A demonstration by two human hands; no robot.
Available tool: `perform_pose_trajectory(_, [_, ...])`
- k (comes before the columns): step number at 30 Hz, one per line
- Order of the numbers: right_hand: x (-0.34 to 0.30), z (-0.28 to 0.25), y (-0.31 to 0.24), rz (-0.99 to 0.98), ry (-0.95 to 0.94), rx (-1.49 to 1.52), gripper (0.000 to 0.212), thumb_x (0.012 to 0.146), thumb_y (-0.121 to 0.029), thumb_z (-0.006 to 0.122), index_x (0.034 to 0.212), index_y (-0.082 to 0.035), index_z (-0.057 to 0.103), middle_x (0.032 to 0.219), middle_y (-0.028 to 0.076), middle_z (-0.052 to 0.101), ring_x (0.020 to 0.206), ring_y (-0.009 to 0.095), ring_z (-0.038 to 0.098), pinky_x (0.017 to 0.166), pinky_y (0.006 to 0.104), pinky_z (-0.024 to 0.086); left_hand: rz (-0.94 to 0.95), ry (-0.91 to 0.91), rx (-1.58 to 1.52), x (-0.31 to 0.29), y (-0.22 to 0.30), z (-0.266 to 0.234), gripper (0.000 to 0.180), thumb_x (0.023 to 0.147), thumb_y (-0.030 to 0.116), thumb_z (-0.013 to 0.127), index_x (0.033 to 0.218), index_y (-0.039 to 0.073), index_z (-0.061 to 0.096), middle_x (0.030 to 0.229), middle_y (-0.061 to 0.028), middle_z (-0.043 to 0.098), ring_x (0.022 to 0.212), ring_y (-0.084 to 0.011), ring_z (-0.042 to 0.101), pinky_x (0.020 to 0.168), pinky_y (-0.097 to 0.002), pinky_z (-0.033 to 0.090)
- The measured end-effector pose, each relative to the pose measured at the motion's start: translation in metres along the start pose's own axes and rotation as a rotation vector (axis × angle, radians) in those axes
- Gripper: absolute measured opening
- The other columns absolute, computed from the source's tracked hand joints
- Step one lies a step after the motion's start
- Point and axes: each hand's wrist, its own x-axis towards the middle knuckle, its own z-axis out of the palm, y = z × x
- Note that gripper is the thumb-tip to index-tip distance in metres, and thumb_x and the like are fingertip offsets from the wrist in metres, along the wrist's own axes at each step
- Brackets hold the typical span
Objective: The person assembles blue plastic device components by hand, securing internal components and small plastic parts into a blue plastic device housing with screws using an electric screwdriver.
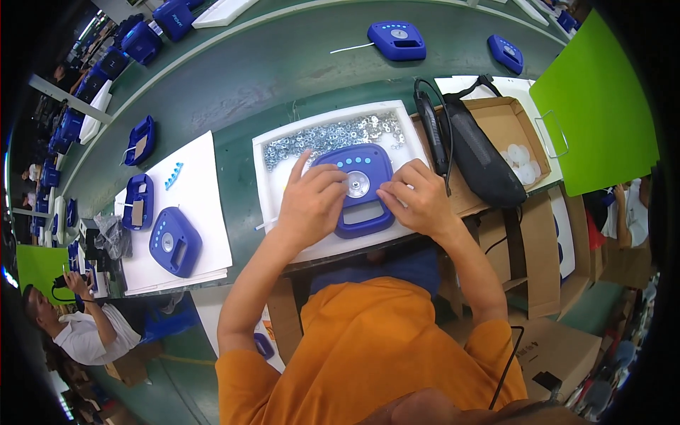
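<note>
- Across the background runs a wide green conveyor surface (269,60), curved by the lens, with a blue handled housing (398,44) far off and a person in white (99,333) at far left.
- On the nearer green bench (239,205): a white tray (259,170), heaped along its far side with small metal washers (290,145).
- In the tray's near half, between both hands: a blue plastic housing (382,170), lying face up.
- Points its handle slot toward the person and its row of light-blue dots (348,163) away; long axis nearly straight out from the body, tilted slightly.
- At the left hand (312,202): one finger raised, the others bent over the housing's left side, fingertips beside the central round disc (360,185); cannot tell whether grasping anything small.
- At the right hand (423,200): fingers curled, thumb and forefinger close together at the housing's right edge; cannot tell whether gripping a part.
- To the right: a black corded power screwdriver (433,131), a black mesh pouch (489,152) and a cardboard box (499,112) with translucent discs (523,170).
- To the left, on white sheets (205,212): a second blue housing (185,228).
</note>
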Motion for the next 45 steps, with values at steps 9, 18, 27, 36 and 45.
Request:
perform_pose_trajectory(9, [0.002,0.005,-0.031,0.005,-0.131,0.102,0.029,0.089,-0.019,0.091,0.112,-0.006,0.082,0.114,0.009,0.077,0.114,0.031,0.071,0.098,0.0443,0.059,-0.013,-0.097,0.108,-0.008,-0.019,0.005,0.044,0.089,-0.003,0.073,0.127,0.016,0.085,0.149,-0.0123,0.073,0.154,-0.0370,0.059,0.136,-0.0655,0.033])
perform_pose_trajectory(18, [0.000,0.008,-0.025,-0.037,-0.169,0.024,0.038,0.092,-0.028,0.090,0.120,-0.004,0.081,0.132,0.009,0.079,0.131,0.033,0.069,0.110,0.0469,0.056,-0.055,-0.053,0.012,-0.013,-0.005,0.010,0.039,0.091,-0.003,0.071,0.123,0.014,0.085,0.147,-0.0122,0.073,0.153,-0.0380,0.060,0.135,-0.0649,0.034])
perform_pose_trajectory(27, [-0.014,0.018,-0.049,0.045,-0.131,0.003,0.037,0.093,-0.027,0.090,0.118,-0.001,0.081,0.132,0.012,0.079,0.119,0.033,0.069,0.103,0.0462,0.057,-0.041,-0.017,0.089,-0.019,-0.012,0.016,0.041,0.091,-0.004,0.070,0.125,0.015,0.084,0.147,-0.0135,0.072,0.149,-0.0392,0.061,0.132,-0.0659,0.037])
perform_pose_trajectory(36, [-0.019,0.023,-0.043,0.064,-0.099,0.039,0.038,0.093,-0.029,0.090,0.118,-0.002,0.081,0.134,0.011,0.078,0.118,0.032,0.068,0.102,0.0470,0.056,-0.071,-0.033,0.074,-0.020,-0.012,0.018,0.049,0.092,-0.007,0.067,0.131,0.018,0.084,0.150,-0.0119,0.072,0.150,-0.0384,0.061,0.134,-0.0656,0.035])
perform_pose_trajectory(45, [-0.019,0.025,-0.042,0.093,-0.087,0.059,0.038,0.092,-0.030,0.091,0.117,-0.003,0.081,0.134,0.009,0.078,0.118,0.031,0.069,0.101,0.0466,0.056,-0.106,-0.056,0.050,-0.022,-0.010,0.018,0.056,0.092,-0.012,0.063,0.134,0.020,0.084,0.151,-0.0124,0.072,0.154,-0.0386,0.059,0.136,-0.0657,0.034])
